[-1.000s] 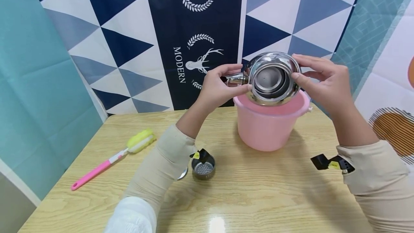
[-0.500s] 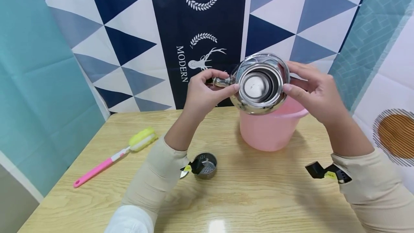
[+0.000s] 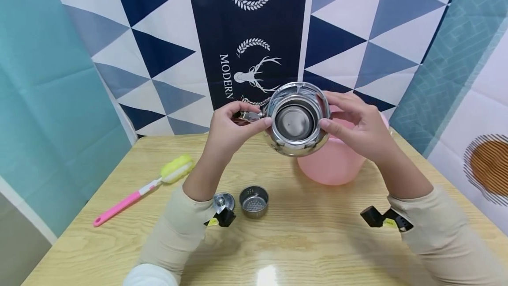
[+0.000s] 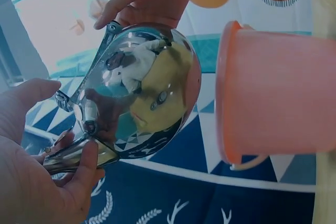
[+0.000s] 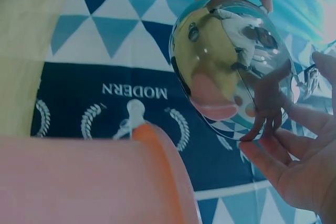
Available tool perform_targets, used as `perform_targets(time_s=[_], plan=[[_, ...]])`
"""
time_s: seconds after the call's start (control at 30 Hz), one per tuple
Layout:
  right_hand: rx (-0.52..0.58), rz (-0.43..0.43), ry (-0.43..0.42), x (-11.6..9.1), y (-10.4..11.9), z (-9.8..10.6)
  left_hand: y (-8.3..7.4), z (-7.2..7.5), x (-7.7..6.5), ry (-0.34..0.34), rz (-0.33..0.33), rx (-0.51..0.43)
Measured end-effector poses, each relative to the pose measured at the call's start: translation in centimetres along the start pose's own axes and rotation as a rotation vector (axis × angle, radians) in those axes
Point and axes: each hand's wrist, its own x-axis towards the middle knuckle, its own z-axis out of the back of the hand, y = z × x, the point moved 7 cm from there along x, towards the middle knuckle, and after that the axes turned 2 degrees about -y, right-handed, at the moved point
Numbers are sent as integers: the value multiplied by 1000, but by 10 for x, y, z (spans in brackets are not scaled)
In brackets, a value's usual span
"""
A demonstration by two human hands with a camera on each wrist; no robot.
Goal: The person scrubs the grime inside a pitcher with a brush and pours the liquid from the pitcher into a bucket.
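Note:
A polished steel teapot (image 3: 294,122) is held up above the table, its open mouth turned toward the head camera and its inside showing. My left hand (image 3: 232,127) grips the spout on its left side, with the thumb near the rim. On the opposite side my right hand (image 3: 359,125) holds the body between thumb and fingers. Both wrist views show the shiny, rounded body (image 4: 152,87) full of reflections. Below, on the table, sit a small perforated strainer basket (image 3: 254,206) and a round metal lid (image 3: 223,200), partly covered by the left wrist's camera.
Behind the right hand stands a pink bucket (image 3: 333,164), partly hidden by the teapot and the hand. A sponge brush (image 3: 143,191) with a pink handle and yellow head lies on the left of the wooden table (image 3: 309,246). Patterned cloth hangs behind.
Both hands have brought the teapot left and slightly down, from over the bucket to a place left of it. Its mouth now faces the head camera more squarely. More of the lid shows.

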Motion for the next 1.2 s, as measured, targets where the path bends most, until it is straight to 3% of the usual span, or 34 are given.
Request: perform_targets(time_s=[0.17, 0.4, 0.53, 0.77, 1.0, 1.2], plan=[[-23, -29, 40, 2, -6, -18, 10, 15, -3, 2, 54, 52], [-67, -139, 98, 2, -21, -43, 26, 35, -6, 11, 136, 106], [-45, -182, 122, 2, -30, -58, 37, 43, -7, 21, 168, 85], [9, -242, 161, 0, -52, -82, 57, 51, -6, 40, 203, 3], [42, -362, 207, -5, -74, -98, 76, 55, -2, 56, 281, -2], [78, -426, 191, -9, -86, -108, 90, 57, 2, 56, 349, -17]])
